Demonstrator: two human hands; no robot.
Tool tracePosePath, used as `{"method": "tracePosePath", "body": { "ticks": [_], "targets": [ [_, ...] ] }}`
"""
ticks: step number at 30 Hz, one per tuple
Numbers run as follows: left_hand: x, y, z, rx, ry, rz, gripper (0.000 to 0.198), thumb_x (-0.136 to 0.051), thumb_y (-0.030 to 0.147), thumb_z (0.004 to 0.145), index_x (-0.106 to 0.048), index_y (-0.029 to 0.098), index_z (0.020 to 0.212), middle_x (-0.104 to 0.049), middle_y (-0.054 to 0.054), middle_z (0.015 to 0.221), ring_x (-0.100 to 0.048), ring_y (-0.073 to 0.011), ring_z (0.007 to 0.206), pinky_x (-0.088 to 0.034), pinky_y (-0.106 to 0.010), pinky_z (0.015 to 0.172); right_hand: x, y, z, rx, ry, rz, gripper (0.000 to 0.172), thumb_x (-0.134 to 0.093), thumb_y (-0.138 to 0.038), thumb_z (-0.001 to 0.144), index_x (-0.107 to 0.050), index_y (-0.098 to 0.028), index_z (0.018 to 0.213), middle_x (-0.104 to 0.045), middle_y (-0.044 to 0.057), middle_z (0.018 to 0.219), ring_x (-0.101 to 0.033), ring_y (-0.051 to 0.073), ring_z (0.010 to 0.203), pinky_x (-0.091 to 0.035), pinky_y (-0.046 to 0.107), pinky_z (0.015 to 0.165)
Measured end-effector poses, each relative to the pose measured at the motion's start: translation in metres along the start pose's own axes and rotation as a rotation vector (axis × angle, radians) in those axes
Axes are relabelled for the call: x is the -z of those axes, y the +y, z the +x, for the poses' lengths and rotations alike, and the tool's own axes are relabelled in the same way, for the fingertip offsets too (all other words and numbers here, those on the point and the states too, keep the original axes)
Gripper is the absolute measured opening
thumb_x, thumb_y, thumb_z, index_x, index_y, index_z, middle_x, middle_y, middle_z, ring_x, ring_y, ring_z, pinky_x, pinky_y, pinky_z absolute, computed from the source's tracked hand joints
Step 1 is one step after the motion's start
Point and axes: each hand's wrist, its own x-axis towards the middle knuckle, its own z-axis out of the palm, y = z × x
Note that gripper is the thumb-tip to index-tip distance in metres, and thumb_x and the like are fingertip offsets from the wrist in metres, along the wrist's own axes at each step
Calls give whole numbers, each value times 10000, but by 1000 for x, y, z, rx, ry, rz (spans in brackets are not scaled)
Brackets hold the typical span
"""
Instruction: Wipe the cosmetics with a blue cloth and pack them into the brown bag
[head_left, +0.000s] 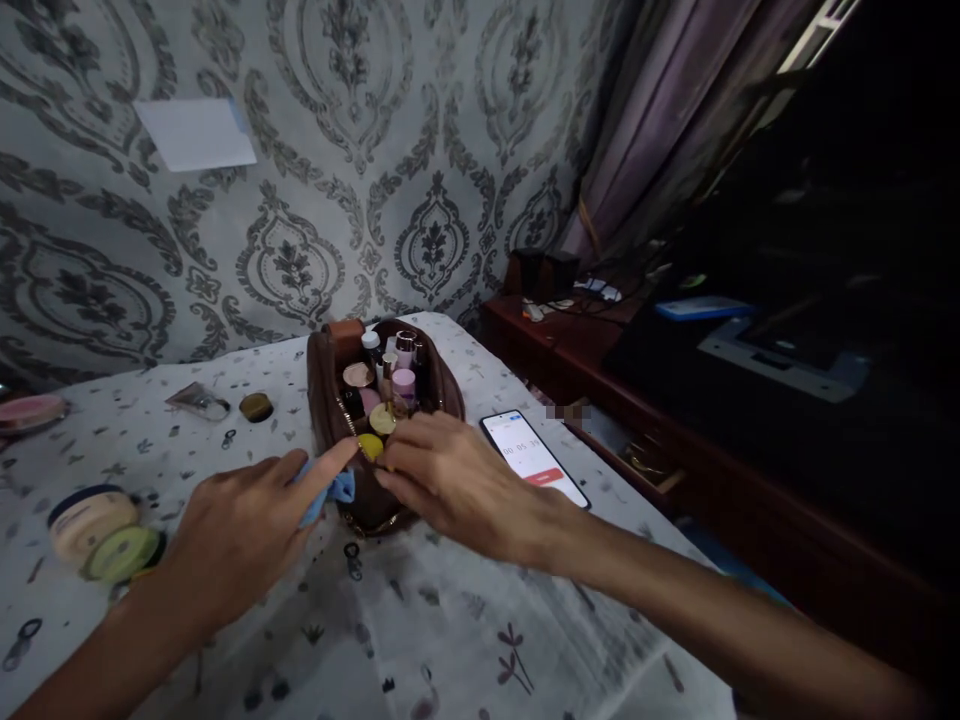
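Observation:
An open brown cosmetics bag stands on the bed-like surface, packed with several small jars, tubes and bottles. Among them are a white-capped bottle, a pink-lidded jar and a pale gold round compact. My left hand is closed around a blue cloth, its index finger stretched to the bag's near left rim. Reaching in from the right, my right hand has its fingers pinched at a yellow round container in the near end of the bag. Its fingertips are partly hidden.
Right of the bag lies a phone with a timer showing. At left are a cream-coloured jar, a green-lidded jar, a tube, a small brown pot and a pink compact. A dark red desk adjoins on the right.

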Motion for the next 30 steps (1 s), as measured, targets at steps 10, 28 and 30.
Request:
{"method": "tracePosePath", "body": {
  "ticks": [10,28,30],
  "targets": [
    [-9,4,-13,78,-15,-56,532,-410,200,924,-387,276,1450,-724,-31,924,-679,-175,632,-439,-236,466,-18,3,-34,123,145,0,161,-528,-187,966,-683,-149,941,-656,129,1103,-569,254,1110,-495,424,913],
    [-57,-55,-58,649,-337,-201,487,-439,102,875,-460,225,1346,-611,-100,1222,-614,-251,1101,-516,-343,852,-93,-43,-12,180,557,-71,195,-531,-47,887,-634,-146,1019,-539,214,1363,-406,348,1396,-449,617,1049],
    [-62,-70,-61,724,-380,-147,401,-429,84,874,-525,213,1241,-603,-108,1184,-596,-258,1102,-519,-359,856,-110,-50,-11,233,490,-14,209,-511,-33,885,-638,-155,999,-571,195,1347,-438,316,1384,-477,568,1048]
  ]
}}
